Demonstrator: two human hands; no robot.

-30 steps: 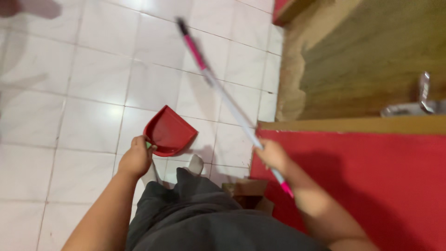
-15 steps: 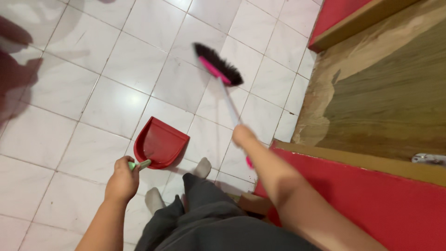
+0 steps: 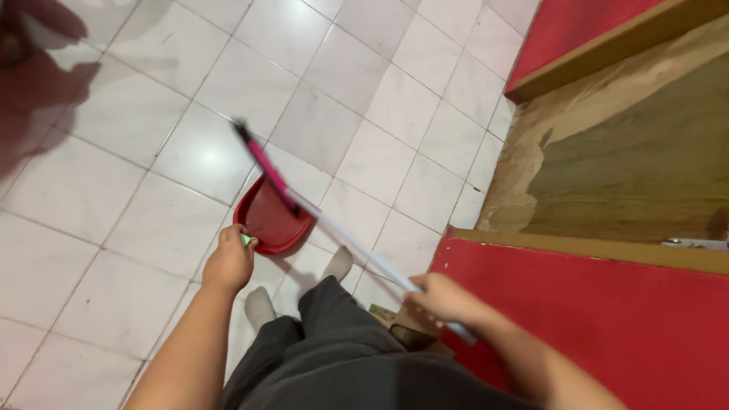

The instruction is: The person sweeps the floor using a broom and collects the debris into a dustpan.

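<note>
Two hands are busy: the left hand (image 3: 228, 262) grips the green handle of a red dustpan (image 3: 271, 216) on the white tiled floor (image 3: 152, 137); the right hand (image 3: 444, 300) clasps a broom (image 3: 334, 224) over it.

Red dustpan (image 3: 267, 219), pink-and-white broom (image 3: 319, 216), white tiled floor (image 3: 137, 152), red panel (image 3: 592, 304).

Red plastic dustpan (image 3: 267, 220) sitting mid-frame on white tiled floor (image 3: 152, 152); pink-and-white long-handled broom (image 3: 334, 228) crossing over it; red surface (image 3: 592, 319) lying lower right.
</note>
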